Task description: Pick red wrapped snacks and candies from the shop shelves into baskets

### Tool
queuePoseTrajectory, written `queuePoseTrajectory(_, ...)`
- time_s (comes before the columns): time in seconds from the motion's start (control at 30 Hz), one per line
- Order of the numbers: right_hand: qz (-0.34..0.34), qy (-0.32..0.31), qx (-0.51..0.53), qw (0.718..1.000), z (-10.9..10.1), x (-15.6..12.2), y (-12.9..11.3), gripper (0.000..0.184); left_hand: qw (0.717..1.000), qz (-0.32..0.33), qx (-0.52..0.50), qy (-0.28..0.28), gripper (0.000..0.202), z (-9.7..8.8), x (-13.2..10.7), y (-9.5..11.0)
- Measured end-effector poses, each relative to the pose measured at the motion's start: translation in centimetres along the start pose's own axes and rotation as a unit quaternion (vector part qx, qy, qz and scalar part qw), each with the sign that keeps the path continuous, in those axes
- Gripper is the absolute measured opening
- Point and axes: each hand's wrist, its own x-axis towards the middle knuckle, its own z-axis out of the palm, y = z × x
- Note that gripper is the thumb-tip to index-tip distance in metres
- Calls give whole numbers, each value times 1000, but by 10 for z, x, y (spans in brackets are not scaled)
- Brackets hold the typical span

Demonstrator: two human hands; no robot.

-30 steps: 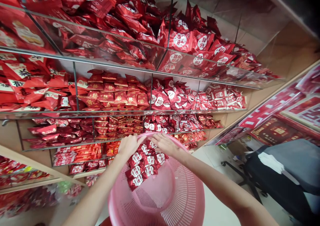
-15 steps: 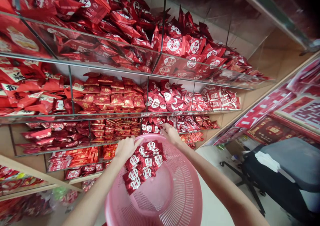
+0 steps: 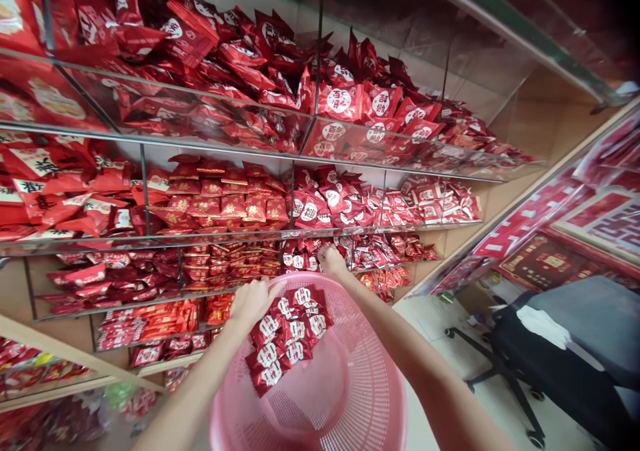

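Observation:
My left hand point(image 3: 254, 302) grips the far rim of a pink perforated basket point(image 3: 350, 398), tilted up toward the shelves. Several red candy packets point(image 3: 287, 334) with white round labels lie in its upper part. My right hand point(image 3: 330, 259) reaches past the rim into the glass shelf compartment point(image 3: 320, 254) that holds the same red packets; its fingers are curled among them, and what they hold is hidden.
Glass shelves point(image 3: 215, 138) packed with red packets of several kinds fill the wall ahead. To the right stand red framed displays point(image 3: 600, 218), a black office chair point(image 3: 560, 351) draped with cloth, and pale floor point(image 3: 430, 311).
My right hand has left the basket and moved up and forward into the shelf compartment. The left hand keeps hold of the basket rim. The view has shifted slightly.

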Motion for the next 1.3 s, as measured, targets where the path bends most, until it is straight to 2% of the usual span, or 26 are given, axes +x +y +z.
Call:
queuePoseTrajectory(0.23, 24, 11, -11, 1000, -2, -2, 2, 22, 1000, -25, -2, -17, 70, 0, 1, 2)
queuePoseTrajectory(0.37, 21, 15, -15, 1000, -1, 2, -1, 22, 1000, -13, 4, -5, 71, 1, 0, 1)
queuePoseTrajectory(0.53, -24, 30, 12, 999, -5, 3, 1, 20, 1000, -10, 3, -3, 70, 2, 0, 0)
queuePoseTrajectory(0.7, -72, 66, 56, 994, -13, -11, 11, 21, 1000, -12, 7, -3, 71, 4, 1, -1)
queuePoseTrajectory(0.8, -92, 96, 160, 978, -15, -20, 20, 20, 1000, -9, 6, 1, 73, 4, 2, -1)
queuePoseTrajectory(0.87, -94, 125, 284, 946, -13, -23, 26, 18, 1000, -11, 5, -1, 75, 3, 1, 0)
queuePoseTrajectory(0.93, -69, 145, 415, 895, -10, -24, 30, 18, 1000, -13, 3, -6, 75, 2, 1, 0)
queuePoseTrajectory(1.07, 79, 135, 662, 733, -7, -27, 28, 18, 1000, -18, 2, -12, 75, 1, 1, 1)
queuePoseTrajectory(1.17, 149, 56, 768, 620, -12, -34, 22, 7, 1000, -11, 0, -10, 74, 2, 1, 0)
queuePoseTrajectory(1.23, 189, -17, 819, 541, -19, -42, 17, 7, 1000, -4, 1, -7, 73, 3, 1, -1)
queuePoseTrajectory(1.27, 205, -49, 834, 509, -23, -46, 15, 11, 1000, -3, 2, -5, 73, 4, 1, -1)
queuePoseTrajectory(1.3, 211, -75, 839, 496, -27, -51, 12, 14, 1000, -2, 4, -2, 73, 4, 1, -1)
